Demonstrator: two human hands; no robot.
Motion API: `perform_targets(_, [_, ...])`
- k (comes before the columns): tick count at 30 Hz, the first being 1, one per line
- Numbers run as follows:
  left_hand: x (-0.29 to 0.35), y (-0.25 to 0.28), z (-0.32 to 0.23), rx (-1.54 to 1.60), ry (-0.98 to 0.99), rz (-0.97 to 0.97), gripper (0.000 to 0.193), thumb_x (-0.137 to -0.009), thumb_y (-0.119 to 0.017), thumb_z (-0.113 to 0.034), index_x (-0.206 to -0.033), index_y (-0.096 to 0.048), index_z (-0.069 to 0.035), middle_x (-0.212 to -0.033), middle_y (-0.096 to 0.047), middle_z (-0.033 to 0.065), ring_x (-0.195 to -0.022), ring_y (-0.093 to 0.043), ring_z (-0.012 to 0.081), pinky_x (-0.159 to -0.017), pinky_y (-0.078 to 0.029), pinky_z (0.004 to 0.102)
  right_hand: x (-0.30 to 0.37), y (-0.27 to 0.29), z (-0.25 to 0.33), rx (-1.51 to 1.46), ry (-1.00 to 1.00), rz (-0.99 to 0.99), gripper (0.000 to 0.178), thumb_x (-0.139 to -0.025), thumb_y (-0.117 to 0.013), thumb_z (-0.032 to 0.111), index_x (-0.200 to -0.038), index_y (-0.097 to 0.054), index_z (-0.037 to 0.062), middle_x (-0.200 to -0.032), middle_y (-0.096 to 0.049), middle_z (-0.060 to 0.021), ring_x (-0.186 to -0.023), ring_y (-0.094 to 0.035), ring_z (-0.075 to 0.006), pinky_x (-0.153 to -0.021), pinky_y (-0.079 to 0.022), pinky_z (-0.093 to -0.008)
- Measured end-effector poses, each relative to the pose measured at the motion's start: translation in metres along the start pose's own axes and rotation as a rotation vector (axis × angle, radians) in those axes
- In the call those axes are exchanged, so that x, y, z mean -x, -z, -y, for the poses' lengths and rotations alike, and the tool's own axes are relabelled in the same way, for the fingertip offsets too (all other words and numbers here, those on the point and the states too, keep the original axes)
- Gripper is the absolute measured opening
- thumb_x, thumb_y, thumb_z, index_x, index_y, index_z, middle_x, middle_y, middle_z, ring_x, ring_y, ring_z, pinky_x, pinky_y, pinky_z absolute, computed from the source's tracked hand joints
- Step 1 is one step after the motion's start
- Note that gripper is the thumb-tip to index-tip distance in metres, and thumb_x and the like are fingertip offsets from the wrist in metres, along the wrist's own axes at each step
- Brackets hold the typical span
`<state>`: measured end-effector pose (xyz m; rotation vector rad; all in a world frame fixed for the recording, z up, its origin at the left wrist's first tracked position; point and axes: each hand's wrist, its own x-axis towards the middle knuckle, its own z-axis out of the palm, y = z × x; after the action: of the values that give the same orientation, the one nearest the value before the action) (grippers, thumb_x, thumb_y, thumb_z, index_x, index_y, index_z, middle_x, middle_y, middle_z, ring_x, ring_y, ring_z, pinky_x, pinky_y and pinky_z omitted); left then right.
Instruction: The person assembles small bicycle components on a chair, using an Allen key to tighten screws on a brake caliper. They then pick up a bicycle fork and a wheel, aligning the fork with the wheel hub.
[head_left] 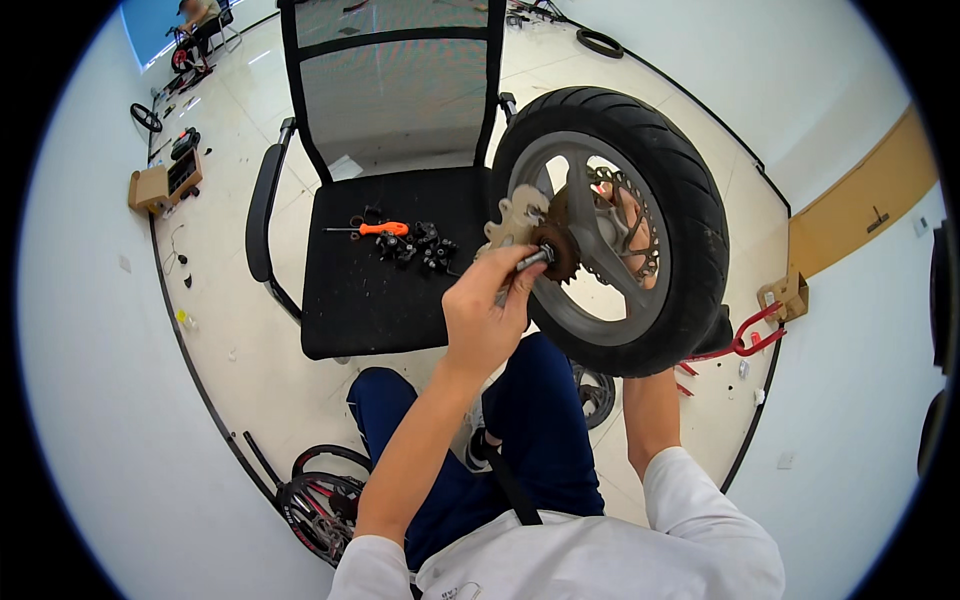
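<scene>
A small wheel (690,215) with a black tyre and grey spokes is held upright above my lap, at the right of the chair seat. My left hand (487,305) pinches a small silver metal cylinder (537,259) at the hub, against a rusty brown sprocket (563,250). Beside the sprocket, above my left fingers, is a light-coloured metal plate (517,217) with a notched edge. My right hand (634,228) is behind the wheel, closed on it near the hub; part of it shows between the spokes, next to a brake disc (648,262).
On the black chair seat (365,310) lie an orange-handled screwdriver (385,229) and several small black parts (425,248). Bicycle parts (325,505) lie on the floor at lower left. A red fork (757,330) is at the right. A person (200,20) sits far back left.
</scene>
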<state>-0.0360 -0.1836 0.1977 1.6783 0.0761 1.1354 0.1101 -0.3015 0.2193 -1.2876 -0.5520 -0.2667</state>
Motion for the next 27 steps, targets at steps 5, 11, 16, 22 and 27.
perform_targets(5, [-0.025, 0.007, 0.03, -0.06, -0.065, 0.071, 0.018, -0.086, -0.07, -0.005, -0.102, -0.066, 0.004, -0.116, -0.066, 0.013, -0.096, -0.064, 0.0174, -0.087, -0.049, 0.0304, 0.003, -0.005, 0.002, -0.013, -0.004, -0.004, 0.041, -0.097, -0.047, 0.025, -0.067, -0.056, -0.0002, -0.06, -0.051, 0.001, -0.055, -0.04, -0.0051, -0.05, -0.027, -0.0245])
perform_targets(11, [-0.052, -0.013, 0.057, 0.326, 0.14, 0.309, 0.02, -0.078, -0.078, -0.016, -0.094, -0.072, -0.006, -0.145, -0.046, 0.0174, -0.132, -0.047, 0.0265, -0.106, -0.038, 0.0396, 0.01, 0.001, 0.005, -0.015, -0.012, -0.004, 0.042, -0.097, -0.047, 0.026, -0.066, -0.056, -0.0003, -0.059, -0.051, 0.0011, -0.054, -0.039, -0.005, -0.049, -0.027, -0.0245])
perform_targets(16, [-0.084, -0.03, 0.073, -0.009, -0.12, 0.23, 0.048, -0.075, -0.082, -0.033, -0.112, -0.064, -0.006, -0.153, -0.03, 0.0215, -0.145, -0.025, 0.0313, -0.114, -0.025, 0.0429, -0.024, -0.013, -0.008, -0.04, 0.015, 0.005, 0.043, -0.097, -0.048, 0.026, -0.065, -0.056, -0.0003, -0.058, -0.05, 0.0011, -0.053, -0.039, -0.005, -0.049, -0.027, -0.0244])
perform_targets(22, [-0.103, -0.023, 0.081, 0.32, 0.21, 0.242, 0.074, -0.076, -0.08, -0.044, -0.134, -0.05, -0.011, -0.146, -0.037, 0.0182, -0.132, -0.043, 0.0266, -0.105, -0.038, 0.0362, -0.04, -0.03, -0.022, -0.052, 0.006, 0.002, 0.044, -0.098, -0.048, 0.026, -0.063, -0.056, -0.0004, -0.057, -0.05, 0.0011, -0.052, -0.039, -0.005, -0.049, -0.026, -0.0244])
perform_targets(27, [-0.099, -0.022, 0.086, 0.051, -0.016, 0.263, 0.073, -0.083, -0.067, -0.058, -0.136, -0.05, -0.01, -0.139, -0.043, 0.0102, -0.124, -0.048, 0.0261, -0.097, -0.044, 0.0385, -0.038, -0.032, -0.019, -0.041, 0.01, -0.016, 0.045, -0.098, -0.049, 0.027, -0.063, -0.056, -0.0004, -0.056, -0.05, 0.0012, -0.052, -0.039, -0.005, -0.048, -0.026, -0.0244])
